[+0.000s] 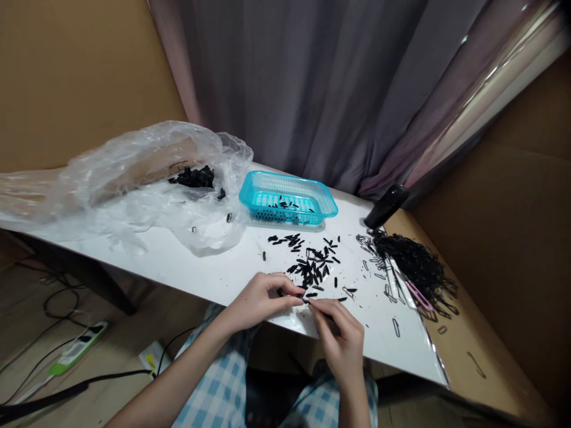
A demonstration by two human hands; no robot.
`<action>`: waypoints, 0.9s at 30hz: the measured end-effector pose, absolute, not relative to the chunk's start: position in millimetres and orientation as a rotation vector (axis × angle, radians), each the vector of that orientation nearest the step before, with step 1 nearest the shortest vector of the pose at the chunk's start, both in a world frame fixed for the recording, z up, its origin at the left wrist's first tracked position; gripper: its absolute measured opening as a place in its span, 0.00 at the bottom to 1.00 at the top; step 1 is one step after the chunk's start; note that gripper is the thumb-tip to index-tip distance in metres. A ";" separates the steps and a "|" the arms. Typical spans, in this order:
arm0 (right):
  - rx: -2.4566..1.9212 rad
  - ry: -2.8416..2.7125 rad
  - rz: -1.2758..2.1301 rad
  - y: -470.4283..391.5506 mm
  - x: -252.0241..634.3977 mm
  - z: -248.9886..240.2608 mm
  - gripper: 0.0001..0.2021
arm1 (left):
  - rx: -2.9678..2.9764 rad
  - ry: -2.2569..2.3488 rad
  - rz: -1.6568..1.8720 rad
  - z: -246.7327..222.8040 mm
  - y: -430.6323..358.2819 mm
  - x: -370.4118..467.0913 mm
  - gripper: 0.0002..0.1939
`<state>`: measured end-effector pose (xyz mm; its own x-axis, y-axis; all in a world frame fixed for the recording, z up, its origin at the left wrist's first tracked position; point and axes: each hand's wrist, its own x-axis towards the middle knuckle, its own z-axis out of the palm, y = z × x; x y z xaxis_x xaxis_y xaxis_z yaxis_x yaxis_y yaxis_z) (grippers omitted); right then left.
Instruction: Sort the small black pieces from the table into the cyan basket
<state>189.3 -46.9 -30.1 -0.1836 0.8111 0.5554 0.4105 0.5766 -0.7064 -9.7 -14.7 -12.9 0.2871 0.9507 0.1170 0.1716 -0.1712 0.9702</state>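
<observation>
My left hand (266,297) and my right hand (339,333) meet near the front edge of the white tabletop (223,276). Thumbs and fingertips of both pinch a small black piece (305,299), mostly covered by the fingers, so its exact kind is unclear. Just beyond the fingertips lies a loose pile of short black strips (314,272), with stray ones scattered around. Behind it stands a turquoise plastic basket (289,217) holding several similar strips. To the right rests a tangled heap of thin black loops (414,267), with single loops spread on the table.
A crumpled clear plastic bag (129,160) with a black clump (194,177) covers the table's left. A black cylinder (386,206) stands at the back right, and a pink tool (420,297) lies by the loops. Below left are cables and a power strip (80,348).
</observation>
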 end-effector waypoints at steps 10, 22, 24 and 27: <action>-0.986 -1.769 0.514 -49.0 188.9 -27.1 0.08 | 1.657 1.108 0.976 -10.5 -14.9 -8.1 0.06; -1.000 -1.785 0.462 -47.9 188.6 -32.7 0.10 | 1.503 1.042 1.003 -11.4 -14.3 -10.8 0.11; -0.998 -1.798 0.459 -47.2 188.7 -32.9 0.10 | 1.500 1.030 1.005 -12.0 -14.3 -10.9 0.12; -0.999 -1.813 0.452 -46.2 188.5 -33.3 0.10 | 1.512 1.021 1.015 -13.0 -14.6 -10.9 0.13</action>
